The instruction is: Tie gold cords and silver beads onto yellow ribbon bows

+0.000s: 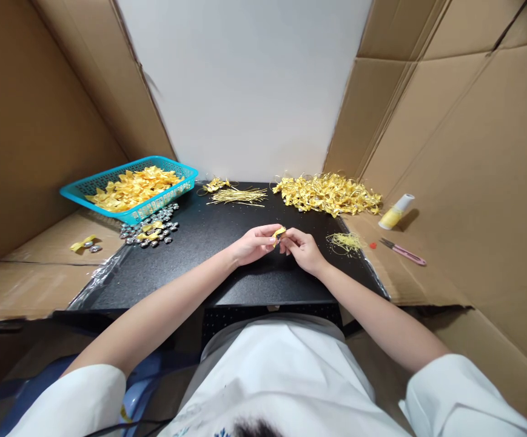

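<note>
Nearest, a white short-sleeved garment [281, 364] fills the foreground at the near edge of the flat, speckled black surface [254, 291], over which both forearms reach. The left hand [255, 245] has its thumb and fingers closed on a small, twisted yellow ribbon piece [279, 232], which sticks up from between the fingertips, its lower part hidden by them. The right hand [303, 250] meets it from the other side, its fingers curled and drawn close together at the ribbon's right end; whether they grip it or only touch it I cannot tell. To the right lie a loose tangle of thin pale-yellow trimmings [347, 243], a small red piece [373, 246] and pink-handled metal snips [409, 255]. To the left, a yellow ribbon bow [82, 244] lies beside silvery round beads on brown cardboard, and more silvery round beads [144, 244] spread over the surface with yellow bows among them. Farther, a yellow-and-white bottle [396, 212] stands at right, while a turquoise plastic basket [131, 217] holds many yellow bows at left. Beyond the hands lie a bundle of thin gold strips [238, 195], a small yellow clump [218, 185] and a large heap of yellow ribbon pieces [329, 194], before a plain white panel [249, 91].
</note>
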`<action>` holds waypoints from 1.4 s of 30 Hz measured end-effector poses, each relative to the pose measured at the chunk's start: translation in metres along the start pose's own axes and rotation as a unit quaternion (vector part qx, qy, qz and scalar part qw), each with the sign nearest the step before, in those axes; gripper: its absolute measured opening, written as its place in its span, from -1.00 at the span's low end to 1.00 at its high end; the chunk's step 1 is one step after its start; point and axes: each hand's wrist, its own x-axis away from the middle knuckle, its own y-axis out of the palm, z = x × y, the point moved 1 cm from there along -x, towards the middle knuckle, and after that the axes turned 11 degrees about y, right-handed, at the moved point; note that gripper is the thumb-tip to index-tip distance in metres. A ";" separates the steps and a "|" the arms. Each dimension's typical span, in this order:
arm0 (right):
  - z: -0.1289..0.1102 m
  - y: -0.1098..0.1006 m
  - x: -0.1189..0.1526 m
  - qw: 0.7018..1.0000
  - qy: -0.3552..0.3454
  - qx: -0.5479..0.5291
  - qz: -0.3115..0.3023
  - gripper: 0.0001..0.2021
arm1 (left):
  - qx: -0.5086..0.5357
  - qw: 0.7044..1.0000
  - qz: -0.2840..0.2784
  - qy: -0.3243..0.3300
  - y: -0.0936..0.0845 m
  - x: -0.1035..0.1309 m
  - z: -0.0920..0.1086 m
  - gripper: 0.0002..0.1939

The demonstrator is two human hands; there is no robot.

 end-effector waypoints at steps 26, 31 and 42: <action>-0.002 0.001 -0.002 0.999 0.038 -0.006 -0.004 -0.70 | -0.075 0.997 -0.023 -0.021 -0.004 -0.001 0.011 -0.74; -0.005 0.001 -0.002 0.999 0.043 0.003 -0.024 -0.68 | -0.077 0.996 -0.043 -0.006 -0.004 0.000 0.011 -0.73; -0.005 0.000 -0.001 0.999 0.035 -0.033 -0.013 -0.67 | -0.024 0.999 -0.013 0.035 -0.003 0.000 0.012 -0.61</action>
